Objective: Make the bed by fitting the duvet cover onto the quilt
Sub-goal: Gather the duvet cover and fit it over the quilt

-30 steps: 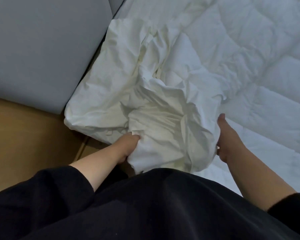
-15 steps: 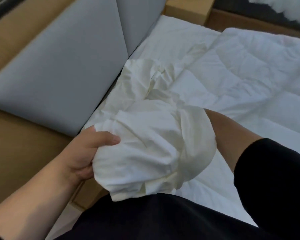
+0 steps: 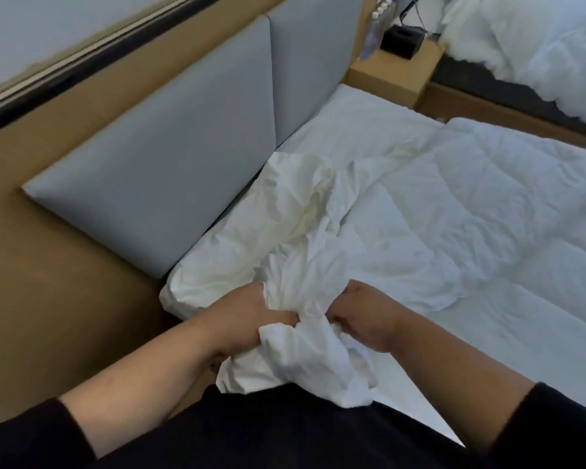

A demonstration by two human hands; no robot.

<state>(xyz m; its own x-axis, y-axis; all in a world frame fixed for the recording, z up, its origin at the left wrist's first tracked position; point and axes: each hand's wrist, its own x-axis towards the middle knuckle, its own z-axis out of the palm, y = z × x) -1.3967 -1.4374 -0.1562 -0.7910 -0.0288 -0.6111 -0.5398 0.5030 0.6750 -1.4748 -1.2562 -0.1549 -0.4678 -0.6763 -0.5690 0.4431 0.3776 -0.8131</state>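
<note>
The quilt (image 3: 471, 211) lay spread across the bed. The duvet cover (image 3: 305, 238) sat bunched at its near corner by the grey headboard (image 3: 170, 184). My left hand (image 3: 247, 316) and right hand (image 3: 366, 316) both clenched its gathered fabric.

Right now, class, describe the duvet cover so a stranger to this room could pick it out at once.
Find the grey headboard along the bed's left edge. Beside its near end lies the duvet cover, bunched on the bed, its near end gripped by both hands. Unlike the flat, stitched quilt beside it, it is thin, smooth and heavily crumpled.
</note>
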